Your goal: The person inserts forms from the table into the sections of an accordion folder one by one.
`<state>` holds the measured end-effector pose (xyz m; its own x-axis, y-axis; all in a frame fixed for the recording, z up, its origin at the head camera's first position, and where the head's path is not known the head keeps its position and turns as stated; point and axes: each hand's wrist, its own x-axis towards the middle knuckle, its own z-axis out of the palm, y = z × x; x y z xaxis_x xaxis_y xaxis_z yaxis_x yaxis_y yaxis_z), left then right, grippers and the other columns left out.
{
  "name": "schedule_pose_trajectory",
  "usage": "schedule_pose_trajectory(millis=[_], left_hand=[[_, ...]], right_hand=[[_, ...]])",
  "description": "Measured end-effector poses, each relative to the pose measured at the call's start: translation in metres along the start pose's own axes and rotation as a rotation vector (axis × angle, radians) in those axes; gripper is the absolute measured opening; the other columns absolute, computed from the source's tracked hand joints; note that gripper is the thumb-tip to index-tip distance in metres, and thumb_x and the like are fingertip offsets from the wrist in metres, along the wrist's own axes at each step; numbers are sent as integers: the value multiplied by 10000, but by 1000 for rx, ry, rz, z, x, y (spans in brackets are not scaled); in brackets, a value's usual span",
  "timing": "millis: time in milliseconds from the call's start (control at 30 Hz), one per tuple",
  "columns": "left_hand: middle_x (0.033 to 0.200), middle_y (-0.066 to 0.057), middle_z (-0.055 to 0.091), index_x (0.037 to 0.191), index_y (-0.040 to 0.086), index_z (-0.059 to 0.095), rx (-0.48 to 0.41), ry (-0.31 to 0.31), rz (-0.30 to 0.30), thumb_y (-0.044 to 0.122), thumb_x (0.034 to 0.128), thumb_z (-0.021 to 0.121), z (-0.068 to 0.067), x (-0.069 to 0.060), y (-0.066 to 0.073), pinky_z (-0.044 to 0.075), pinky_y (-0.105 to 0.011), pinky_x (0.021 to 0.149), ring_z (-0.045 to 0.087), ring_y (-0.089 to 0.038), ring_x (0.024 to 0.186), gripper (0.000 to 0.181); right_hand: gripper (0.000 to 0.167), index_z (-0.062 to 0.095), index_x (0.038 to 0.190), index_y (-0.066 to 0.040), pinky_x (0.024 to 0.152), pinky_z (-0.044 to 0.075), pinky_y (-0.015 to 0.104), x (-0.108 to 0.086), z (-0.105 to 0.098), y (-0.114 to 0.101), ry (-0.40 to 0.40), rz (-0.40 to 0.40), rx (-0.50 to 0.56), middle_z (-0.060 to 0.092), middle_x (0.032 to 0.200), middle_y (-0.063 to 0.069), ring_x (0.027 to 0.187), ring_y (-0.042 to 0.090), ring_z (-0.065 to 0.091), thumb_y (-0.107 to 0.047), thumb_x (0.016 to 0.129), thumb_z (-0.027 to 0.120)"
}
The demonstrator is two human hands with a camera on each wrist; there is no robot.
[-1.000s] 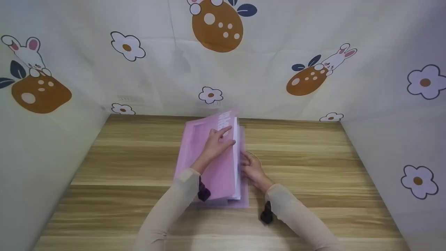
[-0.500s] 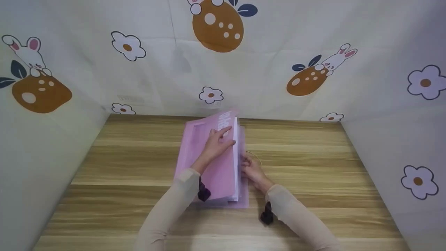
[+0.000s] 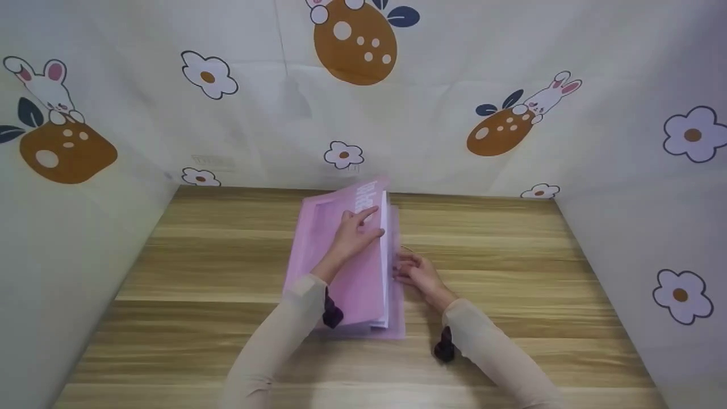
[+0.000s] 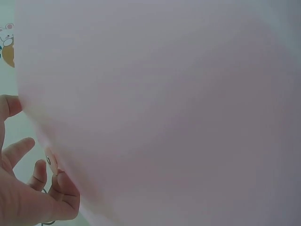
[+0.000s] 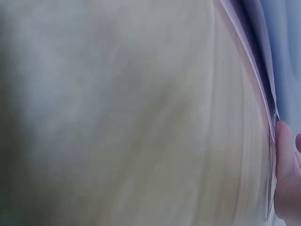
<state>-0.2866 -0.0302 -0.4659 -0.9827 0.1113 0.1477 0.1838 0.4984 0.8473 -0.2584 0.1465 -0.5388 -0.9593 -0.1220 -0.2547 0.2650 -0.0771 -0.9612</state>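
Note:
A pink document folder (image 3: 352, 289) with white sheets (image 3: 384, 284) inside stands slightly fanned out, mid-table. My left hand (image 3: 353, 237) rests on its front cover, index finger and thumb stretched toward the right edge. Beside that edge is my right hand (image 3: 423, 276), fingers bent and close together at a thin cord (image 3: 406, 249). In the left wrist view, fingertips meet near a small round tan piece (image 4: 51, 160) with an eyelet, and the pink cover (image 4: 169, 113) fills most of the picture. The right wrist view shows my right hand (image 5: 286, 183) against the folder's edge.
The folder stands on a wood-grain table (image 3: 500, 272). A pale cloth (image 3: 255, 125) printed with bunnies, oranges and flowers encloses the back and both sides. Black wrist cameras (image 3: 333, 312) hang at the sleeves, the left one close to the folder.
My right hand has shifted slightly right and its fingers have drawn back a little from the folder edge. The cord's visible loop has become smaller. My left hand and the folder stay put.

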Motion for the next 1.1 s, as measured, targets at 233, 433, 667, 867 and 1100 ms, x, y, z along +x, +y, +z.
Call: schedule_pose_trajectory(millis=[233,433,667,867,1100], left_hand=[[859,-72,371,1216,127,548,34,20,18,252,724,671,5,-1,-1,330,-293,635,382,-196,763,522],[824,-52,351,1185,102,570,80,30,24,259,703,682,12,-1,-2,323,-302,628,343,-170,707,520],[820,-42,348,1181,113,574,155,31,8,292,706,674,20,-4,-4,319,-314,631,336,-182,690,517],[844,-35,352,1200,150,557,228,5,-45,332,718,673,27,-6,-5,317,-336,633,365,-203,725,528],[883,-39,357,1224,150,534,251,-29,-93,359,716,681,33,-8,-6,313,-359,671,358,-209,775,569]], right_hand=[[343,460,1135,139,693,475,320,1,-11,-2,32,-34,-22,588,884,185,752,217,589,106,794,477],[328,474,1133,133,706,471,341,1,-24,-8,78,-70,-69,580,953,241,794,258,594,85,809,476],[345,442,1146,162,712,469,335,2,-46,-11,82,-108,-118,567,992,256,805,251,598,54,819,468],[307,470,1128,145,709,469,362,-3,-60,-17,113,-127,-167,564,956,248,807,274,598,37,841,483],[296,491,1103,150,667,480,362,-3,-73,-21,141,-168,-242,567,927,244,779,276,600,-5,852,519]])
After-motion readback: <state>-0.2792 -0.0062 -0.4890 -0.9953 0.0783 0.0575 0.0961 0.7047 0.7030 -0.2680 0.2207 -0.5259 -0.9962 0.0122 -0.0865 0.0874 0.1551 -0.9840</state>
